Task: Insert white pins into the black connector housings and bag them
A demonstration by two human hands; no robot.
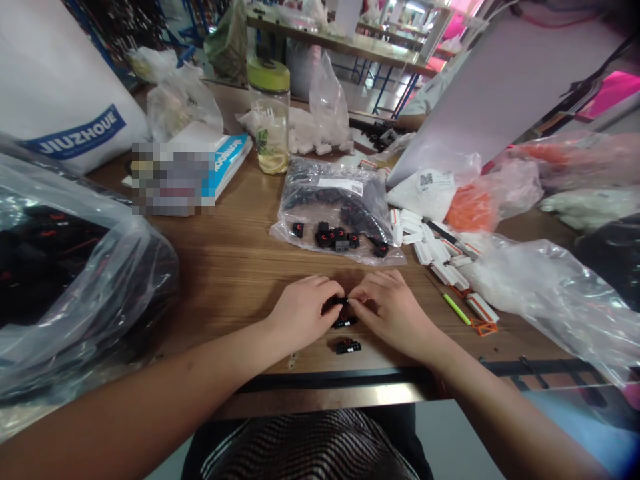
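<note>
My left hand [304,308] and my right hand [389,308] meet near the front edge of a wooden table [235,267]. Both pinch the same small black plastic part [342,301] between their fingertips. Two more small black parts lie just below the hands, one [345,323] right under the fingers and another [348,347] nearer the table edge. Further back, several black parts with red marks [334,239] rest on a clear plastic bag of black parts [334,200].
A large clear bag of black parts [70,280] fills the left. White parts [435,250], a green stick [456,309] and an orange piece [483,327] lie right, beside clear bags [550,293]. A lidded jar [270,117] and blue-white box [227,163] stand behind.
</note>
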